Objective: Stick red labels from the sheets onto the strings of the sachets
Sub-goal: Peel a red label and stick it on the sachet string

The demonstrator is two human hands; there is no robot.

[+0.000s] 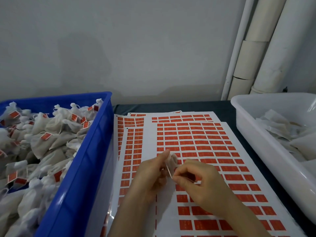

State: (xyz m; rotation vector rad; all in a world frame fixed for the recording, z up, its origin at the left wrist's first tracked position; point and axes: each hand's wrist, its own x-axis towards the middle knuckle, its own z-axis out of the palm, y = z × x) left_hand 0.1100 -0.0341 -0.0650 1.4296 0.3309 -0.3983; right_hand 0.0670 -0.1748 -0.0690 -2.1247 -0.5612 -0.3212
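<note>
Head view, nearest first: the left hand (150, 177) has its grip curled round a small white sachet (173, 159), while the right hand (203, 183) pinches what seems to be that sachet's string (169, 171), both just above overlapping sheets of red labels (196, 142) on the dark tabletop (222, 108). Left of the sheets a blue crate (85, 168) holds labelled sachets (51, 134), right of them a white tub (248, 127) holds plain sachets (277, 129), and white pipes (256, 48) stand by the wall behind.

White sheets (239, 151) of red labels (201, 147) lying flat and overlapping in the middle, one pale sachet (171, 159) held just above them, its thin string (168, 171) slanting down toward the near right, labelled sachets (42, 142) heaped at left, plain sachets (282, 130) piled at right
</note>
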